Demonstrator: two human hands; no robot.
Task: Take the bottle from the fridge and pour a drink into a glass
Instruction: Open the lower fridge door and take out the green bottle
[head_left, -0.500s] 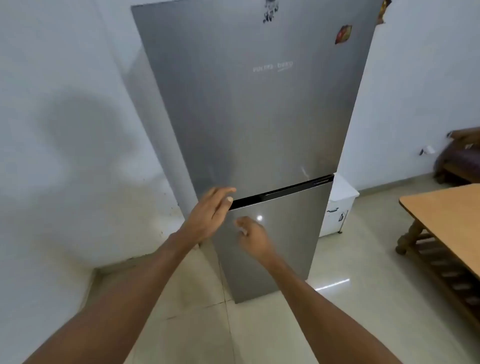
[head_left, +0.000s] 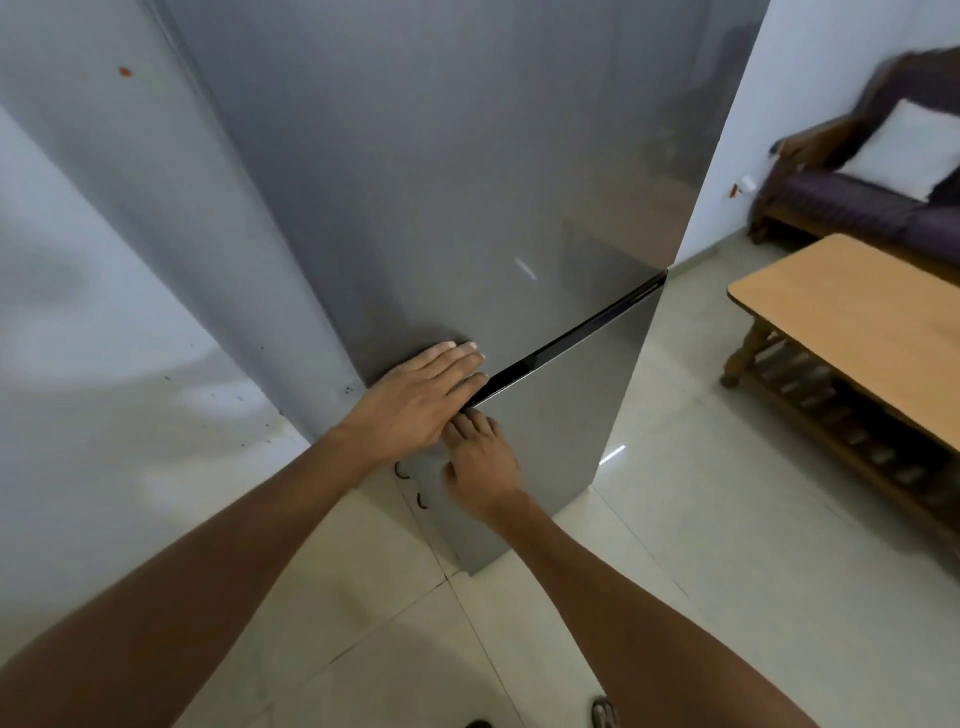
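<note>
A tall grey fridge (head_left: 467, 182) fills the middle of the view, both doors closed, with a dark gap (head_left: 571, 343) between the upper and lower door. My left hand (head_left: 415, 400) lies flat on the bottom left corner of the upper door, fingers together, reaching to the gap. My right hand (head_left: 480, 462) is just below it against the top of the lower door, its fingertips tucked up into the gap under my left hand. No bottle or glass is in sight.
A white wall (head_left: 78, 312) stands close on the left. A low wooden table (head_left: 857, 322) sits to the right, with a dark sofa and white cushion (head_left: 904, 150) behind it. Pale floor tiles (head_left: 727, 519) lie between the fridge and the table.
The view has moved closer to the fridge. My left hand has come to rest flat on the upper door, and my right hand has risen to the gap between the doors.
</note>
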